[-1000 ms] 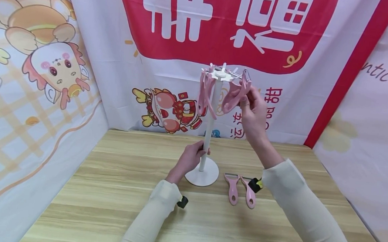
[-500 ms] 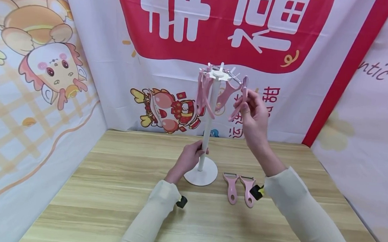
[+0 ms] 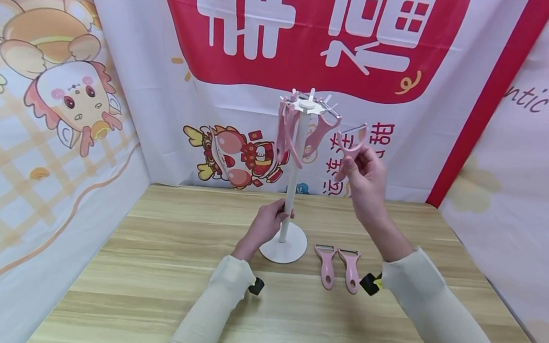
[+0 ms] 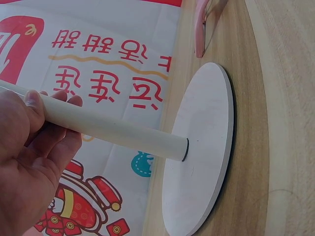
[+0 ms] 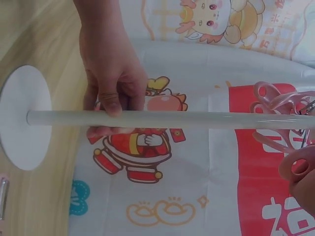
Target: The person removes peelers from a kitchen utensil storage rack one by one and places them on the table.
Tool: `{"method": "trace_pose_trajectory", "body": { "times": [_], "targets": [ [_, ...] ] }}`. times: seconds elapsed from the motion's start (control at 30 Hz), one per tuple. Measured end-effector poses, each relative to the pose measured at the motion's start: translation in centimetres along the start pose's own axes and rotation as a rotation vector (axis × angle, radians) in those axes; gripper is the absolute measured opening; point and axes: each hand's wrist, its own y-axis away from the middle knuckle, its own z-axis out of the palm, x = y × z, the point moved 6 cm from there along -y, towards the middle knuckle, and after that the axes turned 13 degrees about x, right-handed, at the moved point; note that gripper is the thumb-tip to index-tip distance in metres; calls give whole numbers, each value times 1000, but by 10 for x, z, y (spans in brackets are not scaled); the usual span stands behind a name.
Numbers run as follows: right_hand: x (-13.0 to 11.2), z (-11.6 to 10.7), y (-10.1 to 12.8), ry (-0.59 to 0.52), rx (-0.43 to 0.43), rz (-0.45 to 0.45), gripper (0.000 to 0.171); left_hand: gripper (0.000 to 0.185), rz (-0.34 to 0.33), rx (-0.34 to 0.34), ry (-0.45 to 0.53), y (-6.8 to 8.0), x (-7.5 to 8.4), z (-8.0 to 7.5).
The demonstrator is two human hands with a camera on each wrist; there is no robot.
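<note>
A white stand with a round base stands mid-table. Several pink peelers hang from the hooks at its top. My left hand grips the pole low down; the left wrist view shows the fingers wrapped round the pole above the base. To the right of the stand's top, apart from the hooks, my right hand pinches a pink peeler, blade up. In the right wrist view its handle loop shows beside the hanging peelers.
Two more pink peelers lie side by side on the wooden table, just right of the base. Printed cloth walls close in the left, back and right sides.
My right hand has drawn the pink peeler away from the stand's top hooks, to the right and slightly down, turning its blade upward. The left hand keeps its hold on the pole.
</note>
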Motion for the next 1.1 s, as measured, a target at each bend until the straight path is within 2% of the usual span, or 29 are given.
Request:
{"method": "trace_pose_trajectory", "body": {
  "times": [0.1,0.27,0.5,0.73,1.1],
  "targets": [
    [3,-4,3,-3,2,29,5,19,-2,0,11,0,0,-1],
    [8,-12,10,4,4,78,10,20,-9,-4,18,1,0,-1],
    [13,-24,18,46,10,111,11,17,-28,-5,10,1,1,-1],
    [22,-37,26,25,-3,140,13,15,-41,-9,14,1,-1,0],
    [34,-50,37,158,3,244,12,18,-28,-9,15,2,1,-2]
  ]
}}
